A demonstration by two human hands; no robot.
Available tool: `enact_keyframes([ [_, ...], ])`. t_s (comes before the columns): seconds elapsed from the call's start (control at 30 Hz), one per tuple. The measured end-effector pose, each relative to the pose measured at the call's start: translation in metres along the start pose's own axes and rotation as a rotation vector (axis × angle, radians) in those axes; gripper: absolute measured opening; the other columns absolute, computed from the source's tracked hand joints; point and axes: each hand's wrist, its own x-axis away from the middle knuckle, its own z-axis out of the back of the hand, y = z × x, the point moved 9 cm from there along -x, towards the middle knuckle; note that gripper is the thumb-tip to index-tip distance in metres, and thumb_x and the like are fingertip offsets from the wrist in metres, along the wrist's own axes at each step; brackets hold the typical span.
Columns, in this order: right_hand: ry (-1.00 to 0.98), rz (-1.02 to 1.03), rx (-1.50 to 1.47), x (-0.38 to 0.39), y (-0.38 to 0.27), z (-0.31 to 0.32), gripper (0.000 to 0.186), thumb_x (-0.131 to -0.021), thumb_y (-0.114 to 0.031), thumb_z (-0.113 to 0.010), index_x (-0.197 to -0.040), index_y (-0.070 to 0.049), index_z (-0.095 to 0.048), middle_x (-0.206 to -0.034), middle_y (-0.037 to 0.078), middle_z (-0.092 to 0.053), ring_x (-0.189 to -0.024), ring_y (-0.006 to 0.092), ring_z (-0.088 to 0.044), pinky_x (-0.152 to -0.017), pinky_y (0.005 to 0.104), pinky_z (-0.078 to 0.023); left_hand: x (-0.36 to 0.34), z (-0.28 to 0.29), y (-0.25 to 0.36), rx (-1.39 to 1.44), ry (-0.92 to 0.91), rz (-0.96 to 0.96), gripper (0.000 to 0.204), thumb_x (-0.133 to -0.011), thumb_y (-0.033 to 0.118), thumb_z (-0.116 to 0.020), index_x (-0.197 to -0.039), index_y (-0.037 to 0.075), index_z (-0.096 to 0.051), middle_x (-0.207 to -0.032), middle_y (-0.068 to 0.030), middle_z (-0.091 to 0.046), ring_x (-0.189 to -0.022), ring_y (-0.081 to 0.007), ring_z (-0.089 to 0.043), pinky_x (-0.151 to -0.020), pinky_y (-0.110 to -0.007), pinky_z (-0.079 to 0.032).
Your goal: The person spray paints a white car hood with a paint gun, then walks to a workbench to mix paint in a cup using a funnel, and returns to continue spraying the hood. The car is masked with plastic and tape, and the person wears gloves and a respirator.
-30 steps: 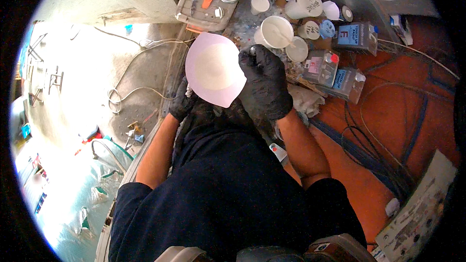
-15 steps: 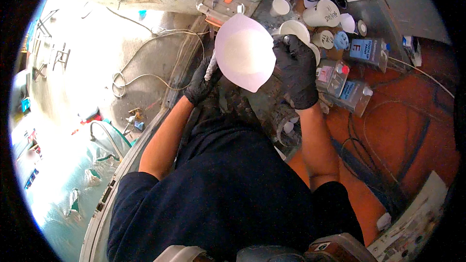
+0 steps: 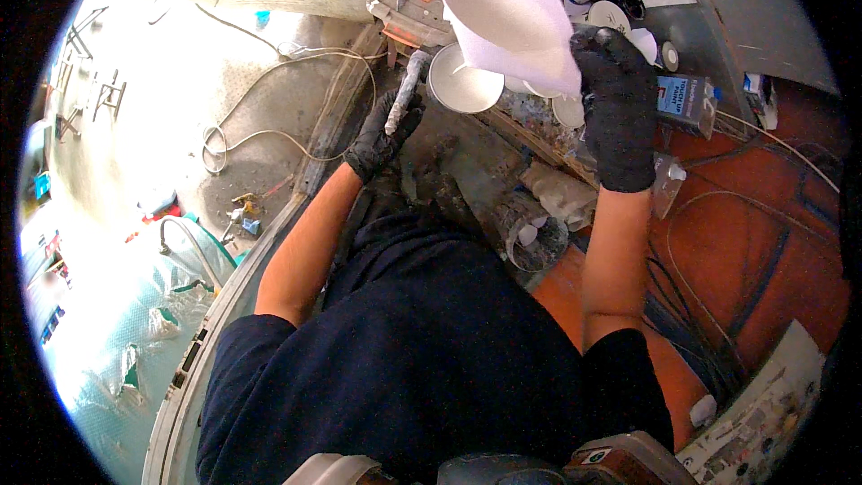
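Observation:
My right hand (image 3: 620, 117), in a black glove, is closed on the edge of a pale lilac paper paint strainer (image 3: 512, 4), holding it up and tilted above the bench. Gloved in black too, my left hand (image 3: 384, 136) wraps round a grey-white, paint-crusted handle (image 3: 407, 94). Beside that handle is a round cup (image 3: 465, 81), its inside whitish; how the two join is hidden. The strainer stands off to the upper right of the cup and covers part of the bench behind it.
Tins and cups crowd the bench behind, near a clear rectangular container (image 3: 687, 103) with a blue label. A dirty bucket (image 3: 536, 244) holds small white cups below. A pale hose (image 3: 215, 148) loops on the left floor; dark cables (image 3: 682, 283) cross the reddish floor at right.
My right hand has lifted the strainer up and to the right, uncovering the round cup beneath. My left hand has shifted slightly, and more of the handle shows.

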Motion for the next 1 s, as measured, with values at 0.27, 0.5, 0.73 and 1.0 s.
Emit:
enact_keyframes([
  [0.27, -0.035, 0.096, 0.072, -0.002, -0.012, 0.012, 0.012, -0.084, -0.007, -0.058, -0.092, -0.004, -0.067, -0.092, 0.003, -0.064, -0.083, 0.0131, -0.059, -0.074, 0.0281, -0.048, -0.002, -0.008, -0.019, 0.263, 0.013, 0.129, 0.033, -0.089, 0.013, -0.064, -0.118, 0.005, -0.05, -0.106, -0.0036, -0.059, -0.097, -0.013, -0.055, -0.087, -0.028, -0.046],
  [0.5, -0.141, -0.176, -0.331, 0.016, 0.072, -0.044, 0.016, -0.09, -0.009, -0.057, -0.104, -0.002, -0.063, -0.096, 0.002, -0.065, -0.09, 0.0113, -0.058, -0.081, 0.0289, -0.047, -0.002, -0.01, -0.001, 0.143, -0.014, 0.126, 0.037, -0.09, 0.013, -0.061, -0.124, 0.003, -0.048, -0.11, -0.0053, -0.057, -0.102, -0.0158, -0.053, -0.091, -0.031, -0.045],
  [0.73, 0.097, 0.337, 0.473, 0.026, 0.071, 0.011, 0.03, -0.089, -0.013, -0.057, -0.116, -0.003, -0.06, -0.104, 0.012, -0.065, -0.104, 0.0265, -0.059, -0.093, 0.0367, -0.045, 0.004, -0.005, -0.024, 0.074, -0.04, 0.093, 0.043, -0.09, 0.01, -0.058, -0.13, 0.001, -0.045, -0.124, -0.0103, -0.054, -0.115, -0.0206, -0.049, -0.1, -0.034, -0.039],
  [1.0, -0.27, -0.465, 0.364, 0.096, 0.413, 0.025, 0.036, -0.091, -0.03, -0.056, -0.114, -0.003, -0.062, -0.102, 0.007, -0.066, -0.096, 0.0227, -0.059, -0.086, 0.0359, -0.045, 0.006, -0.007, -0.037, 0.007, -0.057, 0.187, 0.043, -0.093, 0.018, -0.056, -0.131, 0.001, -0.043, -0.114, -0.0093, -0.056, -0.103, -0.0203, -0.053, -0.087, -0.034, -0.046],
])
